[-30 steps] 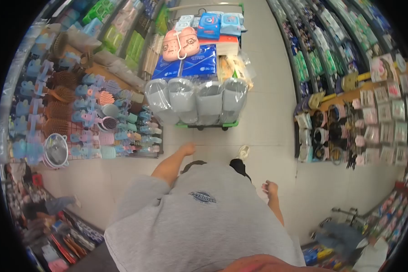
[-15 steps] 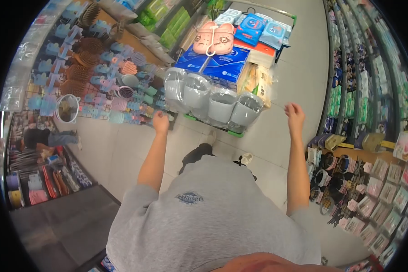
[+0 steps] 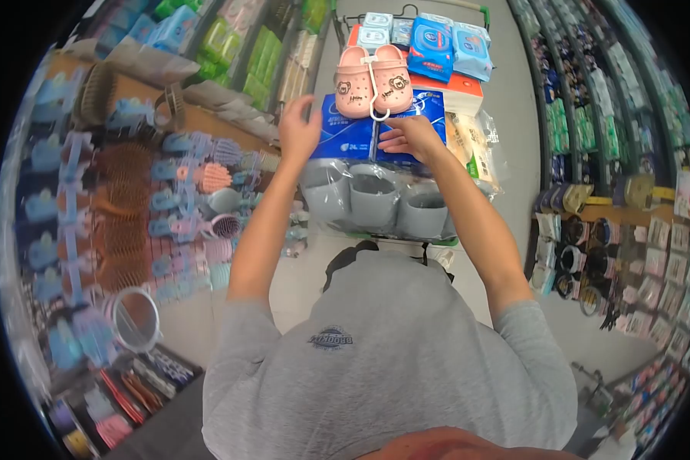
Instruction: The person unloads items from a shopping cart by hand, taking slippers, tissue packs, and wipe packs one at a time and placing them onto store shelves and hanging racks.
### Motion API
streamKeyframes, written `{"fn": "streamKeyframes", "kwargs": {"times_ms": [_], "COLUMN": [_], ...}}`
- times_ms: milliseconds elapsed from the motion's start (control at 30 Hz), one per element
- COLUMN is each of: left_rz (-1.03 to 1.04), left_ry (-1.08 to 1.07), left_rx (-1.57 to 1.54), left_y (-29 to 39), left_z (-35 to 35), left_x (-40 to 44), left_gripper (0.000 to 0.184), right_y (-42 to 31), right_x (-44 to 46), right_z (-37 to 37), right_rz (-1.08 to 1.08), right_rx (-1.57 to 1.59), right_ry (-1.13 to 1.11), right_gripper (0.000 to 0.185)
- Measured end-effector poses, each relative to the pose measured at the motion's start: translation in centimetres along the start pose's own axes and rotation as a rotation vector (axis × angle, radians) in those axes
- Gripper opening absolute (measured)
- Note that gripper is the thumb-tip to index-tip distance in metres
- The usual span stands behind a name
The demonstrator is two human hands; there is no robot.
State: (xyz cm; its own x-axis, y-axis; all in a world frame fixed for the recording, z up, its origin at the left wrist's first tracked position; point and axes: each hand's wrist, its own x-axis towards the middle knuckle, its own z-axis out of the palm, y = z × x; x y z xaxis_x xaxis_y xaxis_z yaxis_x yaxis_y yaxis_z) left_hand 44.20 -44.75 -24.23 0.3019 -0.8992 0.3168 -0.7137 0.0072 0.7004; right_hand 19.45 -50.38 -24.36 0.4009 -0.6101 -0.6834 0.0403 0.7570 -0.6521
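Note:
Pink clogs [image 3: 354, 86] joined by a white plastic hanger [image 3: 376, 96] lie on blue packs [image 3: 345, 139] in a loaded cart. My right hand [image 3: 414, 139] is over the packs just below the hanger's hook, fingers apart and holding nothing; I cannot tell whether it touches the packs. At the cart's left side, my left hand [image 3: 299, 126] is raised beside the blue packs, thumb and fingers apart, with nothing in it. Grey cup-shaped containers [image 3: 373, 197] in clear plastic wrap sit at the near end, below both hands.
Blue wipes packs [image 3: 431, 47] and an orange-and-white box [image 3: 454, 93] fill the cart's far part. Hairbrushes [image 3: 123, 169] and a round mirror [image 3: 134, 318] hang on the left rack. Shelves of packaged goods [image 3: 629, 115] line the right side of the aisle.
Both my hands have moved forward from beside the cart's near end to above its load, the right one swinging inward. The cart now appears nearer and straighter ahead.

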Motion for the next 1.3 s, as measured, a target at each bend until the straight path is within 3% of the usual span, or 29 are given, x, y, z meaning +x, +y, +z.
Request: {"fn": "streamKeyframes", "kwargs": {"times_ms": [267, 367, 400, 667, 733, 967, 1067, 1167, 1233, 1300], "left_rz": [0.334, 0.348, 0.292, 0.321, 0.24, 0.183, -0.009, -0.357, -0.392, -0.535], "left_ry": [-0.345, -0.403, -0.52, -0.627, -0.777, -0.744, -0.727, -0.657, -0.636, -0.452], "left_rx": [-0.096, 0.079, 0.108, 0.108, 0.145, 0.032, -0.196, -0.619, -0.707, -1.139], "left_y": [-0.2, -0.9, -1.2, 0.3, 1.8, 1.0, 0.4, 0.2, 1.8, 2.6], "left_z": [8.0, 10.7, 11.5, 12.4, 11.1, 10.5, 9.5, 9.1, 7.9, 7.6], "left_x": [11.5, 12.9, 13.7, 14.2, 14.5, 14.3, 14.4, 14.7, 14.3, 13.3], "left_gripper": [0.04, 0.052, 0.062, 0.068, 0.066, 0.058, 0.053, 0.04, 0.036, 0.032], "right_y": [1.8, 2.4, 2.6, 3.0, 3.1, 1.3, -0.4, -3.5, -5.5, -6.8], "right_x": [3.6, 3.7, 3.7, 2.3, 1.9, -0.3, -1.6, -3.3, -4.3, -4.6], "right_z": [3.8, 4.8, 5.0, 6.1, 6.1, 7.0, 7.0, 7.2, 7.5, 7.4], "right_rz": [-0.011, -0.053, -0.057, -0.101, -0.121, -0.223, -0.342, -0.459, -0.598, -0.741], "right_rx": [0.239, 0.25, 0.249, 0.321, 0.319, 0.223, 0.163, 0.021, -0.172, -0.368], "right_ry": [0.225, 0.297, 0.312, 0.334, 0.337, 0.423, 0.466, 0.504, 0.603, 0.688], "right_gripper": [0.03, 0.022, 0.02, 0.02, 0.019, 0.014, 0.014, 0.013, 0.017, 0.024]}}
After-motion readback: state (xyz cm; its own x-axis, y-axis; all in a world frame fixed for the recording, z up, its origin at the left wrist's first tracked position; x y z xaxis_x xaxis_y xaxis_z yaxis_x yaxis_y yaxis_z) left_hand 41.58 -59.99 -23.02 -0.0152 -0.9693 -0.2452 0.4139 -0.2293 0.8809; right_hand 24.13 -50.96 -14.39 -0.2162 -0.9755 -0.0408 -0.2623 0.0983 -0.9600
